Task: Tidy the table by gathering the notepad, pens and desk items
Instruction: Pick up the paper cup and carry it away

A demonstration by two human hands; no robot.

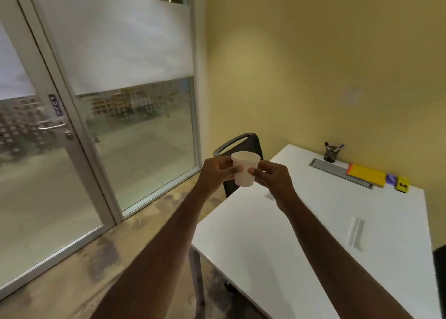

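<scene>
White cup (245, 171) — both hands pinching, raised

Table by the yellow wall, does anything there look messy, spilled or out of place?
Nothing is spilled. The pen holder, notepad and small items sit in a row on the table by the wall. The one stray is the white cup, held upright off the table's edge by the left hand and right hand.

A white paper cup (245, 168) is showing against a white bench (313, 222); a yellow-and-orange notepad (366, 174), black mesh pen holder (331, 154) and yellow wall (325, 53) are showing beyond.
</scene>
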